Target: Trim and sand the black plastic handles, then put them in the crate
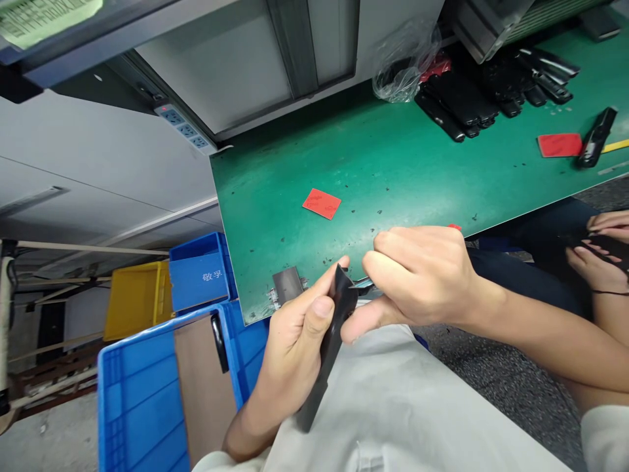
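My left hand (299, 331) is wrapped round a long black plastic part (330, 341), its thumb pressed along the side. The part is held tilted over my lap, in front of the table edge. My right hand (422, 278) is closed in a grip at the part's upper end. A small shiny metal tool (362, 284) shows between its fingers and meets the part; most of it is hidden, so its exact kind cannot be made out. The right thumb lies close against the part's side.
A red card (322, 204) and a dark grey block (287, 285) lie on the green table (275, 170). Black parts (462, 98) are piled at the back right. A blue crate (142, 393) stands at left. At far right are a co-worker's hands (597, 259).
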